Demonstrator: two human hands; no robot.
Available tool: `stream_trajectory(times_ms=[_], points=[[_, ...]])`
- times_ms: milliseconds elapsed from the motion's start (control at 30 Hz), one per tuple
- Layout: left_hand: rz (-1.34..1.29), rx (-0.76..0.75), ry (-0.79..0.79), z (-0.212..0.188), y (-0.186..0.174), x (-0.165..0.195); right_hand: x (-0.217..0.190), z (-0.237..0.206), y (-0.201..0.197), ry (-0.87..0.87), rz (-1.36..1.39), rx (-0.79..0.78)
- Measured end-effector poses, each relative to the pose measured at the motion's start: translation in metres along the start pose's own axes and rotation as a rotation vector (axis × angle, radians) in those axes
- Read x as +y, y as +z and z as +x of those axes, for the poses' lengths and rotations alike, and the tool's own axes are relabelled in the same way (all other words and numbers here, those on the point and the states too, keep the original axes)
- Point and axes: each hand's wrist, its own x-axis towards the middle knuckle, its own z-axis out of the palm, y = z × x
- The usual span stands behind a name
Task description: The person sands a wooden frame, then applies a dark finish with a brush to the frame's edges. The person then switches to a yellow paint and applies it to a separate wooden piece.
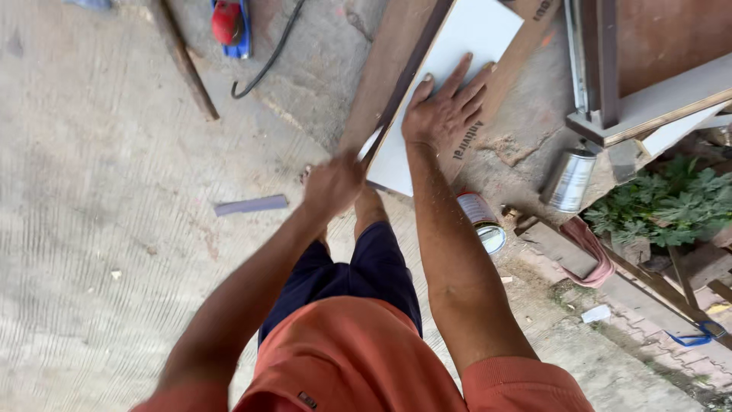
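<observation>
A white laminated board (465,46) with a brown edge lies on the concrete ground ahead of me, tilted up to the right. My right hand (444,107) rests flat on its white face with the fingers spread. My left hand (333,185) is blurred at the board's near left edge, closed around a small pale object that I cannot make out. My knees in dark blue shorts are just below the board's near corner.
An open tin (482,219) lies by the board's near right side, and a silver can (569,179) stands further right. A red and blue power tool (230,24) with a black cable sits at the top. A grey strip (251,204) lies left. Timber and green plants crowd the right.
</observation>
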Motion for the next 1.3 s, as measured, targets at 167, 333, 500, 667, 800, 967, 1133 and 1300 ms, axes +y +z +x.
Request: stream_trajectory(times_ms=[167,333,500,667,800,967,1133,1300], points=[[-0.246,0.068,-0.201,0.182,-0.071,0.055,-0.002,0.001,-0.002,0.011,0.028,-0.01],[-0.12,-0.006,-0.166,0.213,-0.088,0.069,-0.003,-0.004,-0.002,-0.001,0.008,0.009],[-0.108,0.083,-0.172,0.212,-0.086,0.069,-0.005,-0.005,-0.011,0.019,-0.012,-0.064],[-0.074,0.035,-0.189,0.215,-0.091,0.069,-0.006,-0.003,-0.019,-0.006,-0.003,-0.073],[-0.13,-0.052,-0.209,0.216,-0.089,0.07,-0.003,-0.004,-0.018,0.01,-0.011,-0.121],[0.18,0.201,0.053,0.196,-0.075,0.064,0.003,-0.001,-0.006,-0.01,0.003,-0.032],[-0.167,-0.241,-0.164,0.11,-0.035,0.031,0.005,0.0,0.009,-0.034,-0.008,0.047],[-0.062,-0.46,-0.283,-0.006,0.059,-0.005,0.013,-0.003,0.017,-0.053,0.029,0.133]])
